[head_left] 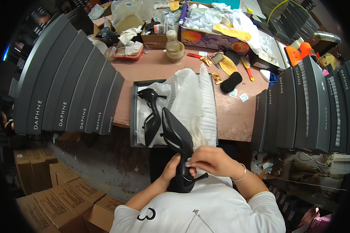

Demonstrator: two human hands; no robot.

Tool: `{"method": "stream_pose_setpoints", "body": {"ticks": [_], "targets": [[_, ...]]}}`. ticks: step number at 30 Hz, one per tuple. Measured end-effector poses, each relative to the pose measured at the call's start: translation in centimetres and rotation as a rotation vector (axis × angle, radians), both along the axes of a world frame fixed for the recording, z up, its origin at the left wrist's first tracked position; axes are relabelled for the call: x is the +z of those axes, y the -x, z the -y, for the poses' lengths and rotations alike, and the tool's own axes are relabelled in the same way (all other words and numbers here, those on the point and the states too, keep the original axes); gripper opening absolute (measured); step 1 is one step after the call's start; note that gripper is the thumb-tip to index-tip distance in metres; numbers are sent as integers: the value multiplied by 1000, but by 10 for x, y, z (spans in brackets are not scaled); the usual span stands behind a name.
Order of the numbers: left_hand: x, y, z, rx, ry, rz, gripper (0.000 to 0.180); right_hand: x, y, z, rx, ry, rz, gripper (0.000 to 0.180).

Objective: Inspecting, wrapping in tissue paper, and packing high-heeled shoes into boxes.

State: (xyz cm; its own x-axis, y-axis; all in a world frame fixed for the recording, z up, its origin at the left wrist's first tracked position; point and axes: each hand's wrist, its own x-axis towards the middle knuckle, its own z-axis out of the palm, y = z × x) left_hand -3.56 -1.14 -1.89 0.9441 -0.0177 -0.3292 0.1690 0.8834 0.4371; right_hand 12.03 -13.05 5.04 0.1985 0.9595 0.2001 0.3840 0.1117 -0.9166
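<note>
In the head view, your work sits around the grey shoebox tray (133,112) at the near edge of the counter (233,126). Just on your side of that tray, you have one black pointed-toe stiletto pump (177,134) raised before your chest, tilted, its toe pointing toward the tray and its heel out to the right. Your left hand (170,167) is wrapped around the pump's middle, probably to steady it and leave the other side free. Your right hand (212,159) has its fingers drawn together at the pump; they seem to pinch a small white scrap (188,164), too small to identify.

Inside the tray, at its left, lies the matching pump (152,126), on white tissue paper (186,87) that likely guards it from scuffs. Ridged white wrapping (208,101) lines the tray's right side. Beyond the tray to the right, a black oval pad (231,82) lies on the counter, seemingly within easy reach. Rows of dark shoeboxes stand left (74,85) and right (287,110) of the tray, perhaps to keep your working space between them.
</note>
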Motion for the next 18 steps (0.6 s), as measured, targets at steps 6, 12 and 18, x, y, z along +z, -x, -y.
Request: {"method": "stream_pose_setpoints", "body": {"ticks": [6, 12, 18], "targets": [[14, -21, -22, 81, 23, 75, 55, 15, -25, 26, -536, -49, -316, 5], [35, -31, -39, 116, -200, 9, 49, 12, -20, 30, -452, 5, -81, 11], [28, -31, -43, 89, 67, 162, 59, 14, -16, 30, -445, -12, -40, 14]]}}
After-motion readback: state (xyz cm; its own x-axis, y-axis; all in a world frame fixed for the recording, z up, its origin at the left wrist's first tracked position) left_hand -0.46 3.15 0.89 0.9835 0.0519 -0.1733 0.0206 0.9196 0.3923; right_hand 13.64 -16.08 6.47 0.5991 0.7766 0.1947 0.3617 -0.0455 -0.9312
